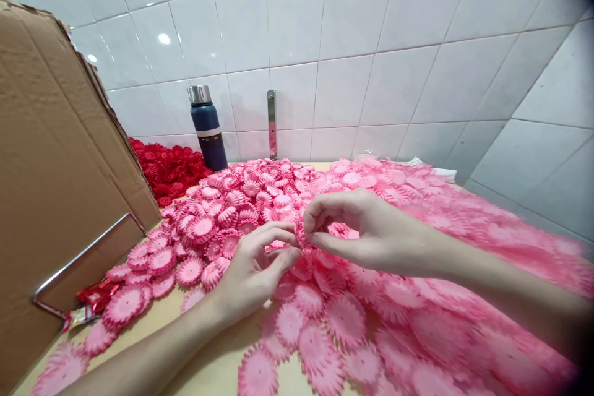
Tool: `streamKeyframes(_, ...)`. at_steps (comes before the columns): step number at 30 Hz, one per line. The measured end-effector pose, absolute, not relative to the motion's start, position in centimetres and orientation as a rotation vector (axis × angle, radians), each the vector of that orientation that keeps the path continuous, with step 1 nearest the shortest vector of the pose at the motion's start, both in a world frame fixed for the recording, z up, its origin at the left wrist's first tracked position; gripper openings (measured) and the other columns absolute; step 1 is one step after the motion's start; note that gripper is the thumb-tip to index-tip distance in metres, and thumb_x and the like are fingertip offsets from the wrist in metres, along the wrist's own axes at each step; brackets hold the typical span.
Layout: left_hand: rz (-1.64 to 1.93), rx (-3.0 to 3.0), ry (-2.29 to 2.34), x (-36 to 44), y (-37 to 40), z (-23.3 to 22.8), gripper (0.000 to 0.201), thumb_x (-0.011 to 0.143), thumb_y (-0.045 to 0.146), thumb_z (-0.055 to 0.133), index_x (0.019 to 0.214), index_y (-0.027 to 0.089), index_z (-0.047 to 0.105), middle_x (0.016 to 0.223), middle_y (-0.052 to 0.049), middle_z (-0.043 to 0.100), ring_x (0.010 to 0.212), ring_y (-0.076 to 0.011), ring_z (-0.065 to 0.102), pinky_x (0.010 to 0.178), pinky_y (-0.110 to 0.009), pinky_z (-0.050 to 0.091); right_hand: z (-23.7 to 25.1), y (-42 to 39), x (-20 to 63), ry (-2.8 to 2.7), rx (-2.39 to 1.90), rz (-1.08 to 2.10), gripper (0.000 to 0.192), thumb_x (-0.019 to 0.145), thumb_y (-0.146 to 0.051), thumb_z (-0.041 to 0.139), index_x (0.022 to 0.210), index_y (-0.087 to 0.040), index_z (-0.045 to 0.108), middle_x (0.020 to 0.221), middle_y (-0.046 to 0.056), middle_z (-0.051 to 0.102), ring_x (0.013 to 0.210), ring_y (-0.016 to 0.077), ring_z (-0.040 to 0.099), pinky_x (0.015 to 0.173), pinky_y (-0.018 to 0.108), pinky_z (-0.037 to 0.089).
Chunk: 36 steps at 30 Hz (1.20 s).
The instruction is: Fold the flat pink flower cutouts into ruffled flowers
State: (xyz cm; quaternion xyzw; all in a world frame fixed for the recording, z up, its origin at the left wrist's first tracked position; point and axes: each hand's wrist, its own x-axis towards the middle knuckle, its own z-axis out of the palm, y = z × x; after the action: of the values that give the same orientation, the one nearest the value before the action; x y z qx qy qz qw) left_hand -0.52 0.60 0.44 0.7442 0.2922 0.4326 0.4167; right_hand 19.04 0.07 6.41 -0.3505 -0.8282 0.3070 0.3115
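A small pink flower piece [301, 240] is pinched between the fingertips of the left hand [253, 272] and the right hand [366, 229], above the pink heap [394, 297] on the table [218, 371]. Its shape is mostly hidden by the fingers. The pink pieces are too many to be counted. One blue flask [207, 129] and one cardboard box [55, 179] are seen behind.

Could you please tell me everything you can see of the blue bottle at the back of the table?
The bottle is a dark blue cylinder with a silvery metal-looking cap and a pale band round its middle. It stands upright and closed at the back of the table, close to the tiled wall, between red flowers and pink flowers.
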Motion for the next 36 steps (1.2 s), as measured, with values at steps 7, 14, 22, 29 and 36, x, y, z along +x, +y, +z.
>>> streamKeyframes(7,1.056,1.85,0.788,-0.6,0.4,0.9,0.009,0.087,0.017,0.058,0.086,0.017,0.067,0.106,-0.007,0.065,0.1,-0.018,0.061,0.086,-0.027,0.048,6.3,0.0,18.8,-2.22,-0.938,0.78,0.018,0.076,-0.004,0.051,0.078,-0.019,0.062,0.076,-0.001,0.065,0.071,0.0123,0.059,0.068,0.027,0.049)
streamKeyframes(14,1.119,1.877,0.928,-0.9,0.2,0.9,0.014,0.086,0.016,0.052,0.075,0.017,0.061,0.112,-0.006,0.059,0.109,-0.0198,0.055,0.085,-0.028,0.047,6.5,1.0,19.8,-2.11,-1.078,0.597,0.015,0.073,-0.006,0.052,0.073,-0.018,0.061,0.073,0.002,0.065,0.069,0.0147,0.058,0.064,0.029,0.047)
streamKeyframes(22,1.219,1.882,1.001,-1.3,0.6,0.7,0.017,0.081,0.011,0.051,0.067,0.017,0.06,0.098,-0.005,0.064,0.096,-0.0196,0.059,0.085,-0.031,0.044,6.2,3.7,22.9,-1.792,-1.222,0.69,0.004,0.076,-0.018,0.059,0.074,-0.019,0.063,0.08,0.004,0.069,0.08,0.0194,0.067,0.071,0.031,0.054)
streamKeyframes(29,1.115,1.935,1.05,-0.7,0.4,1.1,0.03,0.089,0.03,0.056,0.066,0.015,0.07,0.093,-0.007,0.066,0.089,-0.0181,0.062,0.079,-0.028,0.046,6.5,2.0,20.7,-1.936,-1.131,0.788,0.008,0.077,-0.019,0.061,0.081,-0.018,0.068,0.086,0.005,0.072,0.083,0.0199,0.068,0.074,0.033,0.056)
streamKeyframes(36,1.128,1.972,0.929,-0.6,0.2,0.9,0.018,0.085,0.031,0.063,0.076,0.015,0.067,0.082,-0.004,0.067,0.078,-0.0152,0.062,0.074,-0.027,0.048,6.5,0.6,19.0,-1.987,-1.045,0.933,0.004,0.076,-0.015,0.062,0.08,-0.018,0.064,0.082,0.003,0.07,0.076,0.0159,0.067,0.071,0.029,0.056)
